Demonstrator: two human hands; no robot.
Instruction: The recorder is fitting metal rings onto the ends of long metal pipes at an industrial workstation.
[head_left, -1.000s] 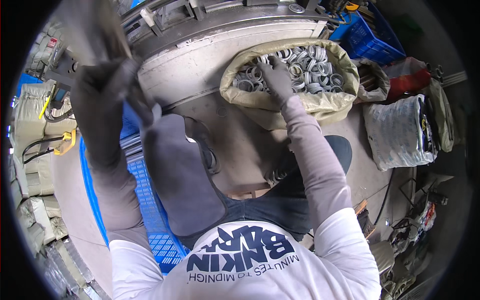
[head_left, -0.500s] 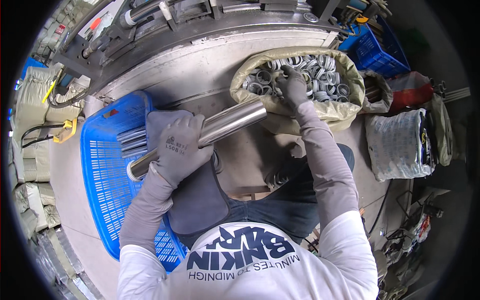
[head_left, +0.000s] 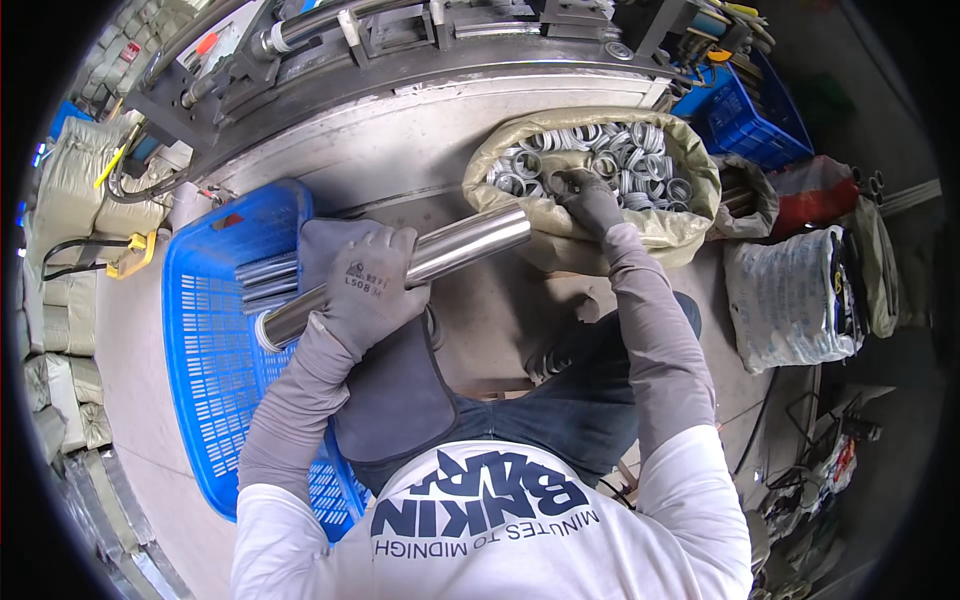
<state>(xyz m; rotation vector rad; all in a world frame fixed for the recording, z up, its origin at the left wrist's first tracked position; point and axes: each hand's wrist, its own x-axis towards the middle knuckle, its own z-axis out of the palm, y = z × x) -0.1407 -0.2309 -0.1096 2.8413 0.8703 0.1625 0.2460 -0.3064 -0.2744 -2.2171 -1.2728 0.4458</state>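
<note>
My gloved left hand (head_left: 375,280) wraps around a shiny metal tube (head_left: 470,247), which lies slanted over a dark grey pad (head_left: 395,405) on my lap. A white ring (head_left: 264,332) sits at the tube's lower left end. The right end of the tube points toward an open woven sack (head_left: 490,140) full of whitish threaded rings (head_left: 645,165). Over the sack's near side is my gloved right hand (head_left: 590,205), its fingers curled together. Whatever they pinch, if anything, is too hidden to name.
At my left stands a blue plastic basket (head_left: 178,330) with several metal tubes (head_left: 268,282) in it. A machine bench (head_left: 400,75) runs across the far side. To the right are a white bag (head_left: 785,300), a red bag (head_left: 815,195) and a blue crate (head_left: 760,120).
My right hand has drawn back from among the rings toward the sack's near rim, its fingers now curled. The left hand keeps its hold on the tube, almost unmoved.
</note>
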